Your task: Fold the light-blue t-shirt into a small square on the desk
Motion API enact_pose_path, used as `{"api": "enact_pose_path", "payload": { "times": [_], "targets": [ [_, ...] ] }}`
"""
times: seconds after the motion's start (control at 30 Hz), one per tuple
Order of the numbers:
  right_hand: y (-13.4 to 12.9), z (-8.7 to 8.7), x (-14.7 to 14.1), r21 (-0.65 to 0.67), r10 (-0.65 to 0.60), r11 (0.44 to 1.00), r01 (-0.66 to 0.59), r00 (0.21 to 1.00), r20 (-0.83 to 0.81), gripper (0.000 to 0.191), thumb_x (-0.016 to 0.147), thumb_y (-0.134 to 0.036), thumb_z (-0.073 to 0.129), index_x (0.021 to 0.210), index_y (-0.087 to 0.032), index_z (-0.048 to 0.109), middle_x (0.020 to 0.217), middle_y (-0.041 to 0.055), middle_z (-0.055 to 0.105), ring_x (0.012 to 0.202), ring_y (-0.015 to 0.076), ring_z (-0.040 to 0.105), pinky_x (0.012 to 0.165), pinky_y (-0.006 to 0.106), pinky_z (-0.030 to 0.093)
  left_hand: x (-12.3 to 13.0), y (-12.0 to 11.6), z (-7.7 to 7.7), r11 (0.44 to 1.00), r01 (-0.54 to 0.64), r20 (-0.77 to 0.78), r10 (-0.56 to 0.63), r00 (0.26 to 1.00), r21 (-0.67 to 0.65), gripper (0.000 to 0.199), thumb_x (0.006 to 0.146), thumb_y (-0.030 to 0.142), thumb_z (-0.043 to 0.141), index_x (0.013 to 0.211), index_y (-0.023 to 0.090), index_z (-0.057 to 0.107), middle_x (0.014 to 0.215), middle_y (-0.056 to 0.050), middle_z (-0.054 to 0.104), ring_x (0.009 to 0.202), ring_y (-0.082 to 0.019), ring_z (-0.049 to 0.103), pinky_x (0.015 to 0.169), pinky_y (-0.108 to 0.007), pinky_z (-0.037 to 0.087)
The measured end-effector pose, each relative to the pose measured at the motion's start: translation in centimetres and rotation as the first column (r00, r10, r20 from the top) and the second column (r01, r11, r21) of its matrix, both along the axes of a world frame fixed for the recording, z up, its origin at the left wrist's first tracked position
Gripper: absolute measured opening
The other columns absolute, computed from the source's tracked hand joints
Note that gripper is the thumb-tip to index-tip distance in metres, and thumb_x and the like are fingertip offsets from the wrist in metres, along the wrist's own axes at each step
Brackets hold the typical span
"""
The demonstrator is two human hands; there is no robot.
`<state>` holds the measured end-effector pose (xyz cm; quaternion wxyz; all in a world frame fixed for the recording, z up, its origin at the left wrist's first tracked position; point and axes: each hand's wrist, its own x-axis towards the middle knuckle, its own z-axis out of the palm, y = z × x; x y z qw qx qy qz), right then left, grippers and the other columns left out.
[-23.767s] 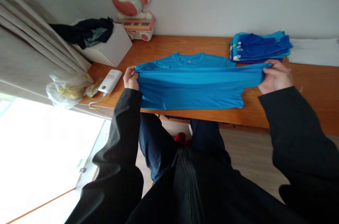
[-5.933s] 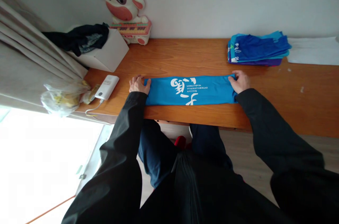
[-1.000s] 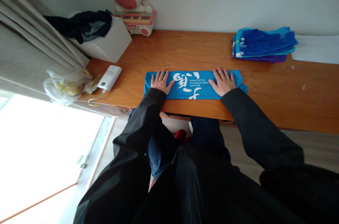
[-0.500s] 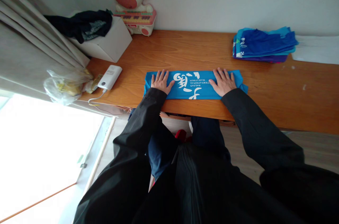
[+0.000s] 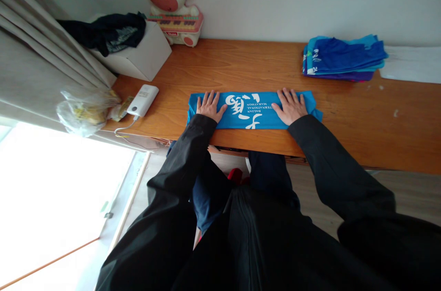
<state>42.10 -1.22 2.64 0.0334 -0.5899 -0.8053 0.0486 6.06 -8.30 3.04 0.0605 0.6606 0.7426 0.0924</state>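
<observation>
A bright blue shirt (image 5: 237,119), folded into a long flat strip with white characters and "Dalian International Marathon" printed on it, lies along the front of the wooden table (image 5: 241,64). My left hand (image 5: 209,106) rests flat on its left part, fingers spread. On the right part lies my right hand (image 5: 290,107), also flat with the fingers apart. Neither hand grips the cloth. Small folded corners of the shirt stick out past both hands.
Behind on the right is a stack of folded blue and purple shirts (image 5: 344,57) beside a white sheet (image 5: 411,64). At left are a white power bank (image 5: 143,100) with a cable, a plastic bag (image 5: 82,112), a white box (image 5: 148,52) bearing dark cloth, and a cow-shaped toy keyboard (image 5: 175,25).
</observation>
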Motion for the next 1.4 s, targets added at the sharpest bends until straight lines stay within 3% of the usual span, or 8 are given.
{"api": "enact_pose_path", "payload": {
  "times": [0.37,0.77,1.4],
  "targets": [
    [0.04,-0.05,-0.06,0.005,0.004,1.000,-0.004,0.994,0.105,0.085,0.117,-0.063,0.022,0.187,-0.015,0.024,0.192,0.0128,0.020,0.177,0.0417,0.020,0.141,0.071,0.018,-0.46,0.36,-0.52,1.000,0.021,-0.010,-0.021,1.000,-0.007,0.080,0.114,0.064,0.038,0.183,0.025,0.034,0.191,-0.005,0.028,0.180,-0.032,0.020,0.148,-0.059,0.009],
    [0.21,-0.79,0.33,0.053,0.017,0.998,-0.020,0.998,0.054,0.086,0.116,-0.066,0.021,0.185,-0.015,0.031,0.191,0.0133,0.024,0.175,0.0424,0.024,0.140,0.072,0.020,-0.53,0.41,-0.90,1.000,0.016,-0.035,-0.016,0.999,0.007,0.078,0.115,0.063,0.036,0.183,0.025,0.035,0.191,-0.005,0.029,0.180,-0.030,0.022,0.148,-0.059,0.011],
    [0.07,-0.42,0.14,0.038,0.013,0.999,-0.016,0.997,0.075,0.086,0.116,-0.065,0.020,0.186,-0.015,0.029,0.192,0.0130,0.023,0.176,0.0420,0.023,0.141,0.071,0.019,-0.29,0.27,-0.58,1.000,0.011,-0.020,-0.010,1.000,0.019,0.079,0.114,0.062,0.038,0.183,0.023,0.036,0.191,-0.006,0.031,0.179,-0.032,0.023,0.148,-0.060,0.012]
  ]
}}
